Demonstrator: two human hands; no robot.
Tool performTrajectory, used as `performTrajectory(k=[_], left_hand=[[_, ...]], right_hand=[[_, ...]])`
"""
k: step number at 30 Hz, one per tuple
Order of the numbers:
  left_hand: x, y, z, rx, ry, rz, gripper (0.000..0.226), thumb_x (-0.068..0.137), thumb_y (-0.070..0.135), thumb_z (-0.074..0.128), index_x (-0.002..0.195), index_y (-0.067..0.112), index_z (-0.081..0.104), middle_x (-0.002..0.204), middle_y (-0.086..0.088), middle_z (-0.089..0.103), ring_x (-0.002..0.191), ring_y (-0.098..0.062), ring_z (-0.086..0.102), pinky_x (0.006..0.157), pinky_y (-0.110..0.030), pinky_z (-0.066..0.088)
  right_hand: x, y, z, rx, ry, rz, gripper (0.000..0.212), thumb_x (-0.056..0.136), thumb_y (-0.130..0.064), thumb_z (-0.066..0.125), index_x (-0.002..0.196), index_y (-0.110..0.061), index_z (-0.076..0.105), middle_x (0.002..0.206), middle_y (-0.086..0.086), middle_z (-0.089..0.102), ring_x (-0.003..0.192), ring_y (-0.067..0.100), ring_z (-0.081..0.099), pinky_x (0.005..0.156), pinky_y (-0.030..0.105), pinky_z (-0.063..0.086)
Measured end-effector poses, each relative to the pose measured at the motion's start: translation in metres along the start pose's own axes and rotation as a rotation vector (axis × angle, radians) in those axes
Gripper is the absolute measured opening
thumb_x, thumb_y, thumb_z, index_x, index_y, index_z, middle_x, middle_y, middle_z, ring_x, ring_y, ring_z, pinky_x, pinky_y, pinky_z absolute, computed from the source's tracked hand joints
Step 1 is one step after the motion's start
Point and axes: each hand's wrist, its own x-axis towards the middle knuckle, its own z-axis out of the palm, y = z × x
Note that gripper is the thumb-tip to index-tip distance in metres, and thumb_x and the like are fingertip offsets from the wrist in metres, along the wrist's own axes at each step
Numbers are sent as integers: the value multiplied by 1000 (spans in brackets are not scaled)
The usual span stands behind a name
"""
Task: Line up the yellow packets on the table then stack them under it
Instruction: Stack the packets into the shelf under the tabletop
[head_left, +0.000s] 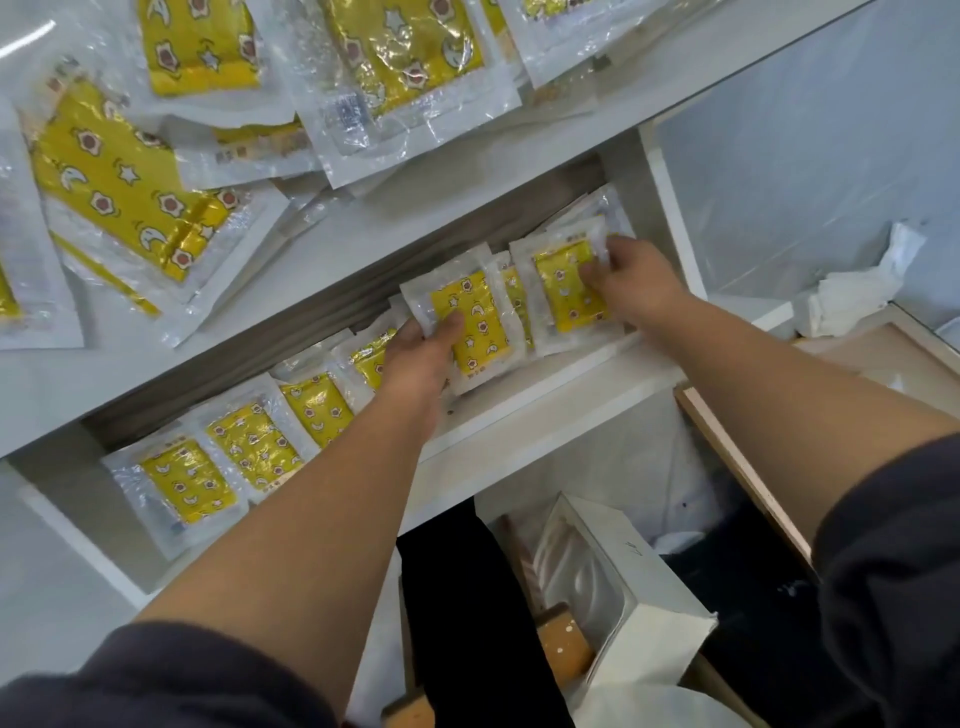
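Nearest, two dark sleeves (156, 675) give way to bare forearms reaching forward. A white box (639, 597) lies low between them, below the shelf (519, 400). On this shelf, under the bench (623, 88), a row of yellow packets (254, 447) runs from the left end toward the middle, each one overlapping the next. The left hand (421, 348) grips a first packet (478, 322) near the middle of the shelf. Its thumb lies across the packet's lower left face and its fingers are curled behind the edge, clamped on it. This packet stands tilted close to the shelf's front edge. Just beside it, toward the shelf's right end, the right hand (634, 283) holds a second packet (566, 293), its fingers clamped on the upper right corner and the thumb on the yellow face. A sliver of another packet shows between the two held ones. Farther off, loose packets (130, 187) lie on the bench top, overlapping at odd angles from its left edge to the far middle, and some overhang the front edge. Past the bench's right edge sits crumpled white wrap (857, 291).
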Motion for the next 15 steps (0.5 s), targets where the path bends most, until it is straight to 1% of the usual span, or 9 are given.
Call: performTrajectory(k=[2,4,6,8,10,12,13,14,15], left_hand=[[-1,2,3,23,-4,-16,16,91,28,65,106,24,65,107,3,72,99,-18,68,93,-38,52],[-3,3,6,40,-11,-22,8,94,25,62,101,24,64,105,1,72,95,-18,69,88,-36,54],[-6,3,8,75,-35,1,6,95,23,59,97,24,65,101,2,71,91,-17,69,84,-34,55],[-8,3,10,111,-50,22,8,96,22,59,95,24,66,97,2,72,89,-18,69,83,-34,54],[-9,5,11,134,-59,35,8,96,19,58,97,22,66,92,2,71,84,-18,69,79,-33,56],[-10,8,15,126,-72,47,12,96,14,58,105,15,65,91,1,71,81,-18,69,67,-28,59],[-12,11,18,124,-76,46,13,96,12,57,107,13,64,90,0,70,78,-16,68,60,-24,58],[-14,14,22,129,-84,47,14,96,10,56,107,13,63,89,0,69,75,-14,68,56,-22,57],[-14,16,26,140,-94,51,13,97,9,55,106,14,63,90,-1,69,74,-13,67,55,-22,57]], right_hand=[[9,5,-6,-119,40,-2,15,95,-18,53,85,-7,50,67,3,45,75,25,48,64,27,33],[16,7,-5,-223,88,15,15,95,-19,54,86,-9,48,70,5,46,79,28,50,67,28,33],[18,6,-1,-317,163,45,13,95,-21,56,97,-9,52,87,11,57,90,32,58,69,31,38],[13,1,4,-399,239,51,28,94,-16,55,120,-7,50,113,16,60,103,35,60,75,37,46],[4,-4,8,-525,320,-59,45,90,-13,55,133,-9,44,132,15,49,114,35,54,84,42,48],[-5,-8,12,-535,367,-223,47,90,-21,56,135,-12,46,134,13,48,116,31,52,89,41,46],[-8,-10,13,-426,298,-270,45,92,-27,56,134,-13,49,131,11,52,113,28,54,90,38,45],[-11,-13,14,-256,160,-267,42,93,-30,55,132,-13,52,126,9,56,109,25,57,88,35,46],[-14,-17,14,-88,-4,-225,38,94,-32,55,127,-12,56,118,7,61,104,23,59,85,32,47]])
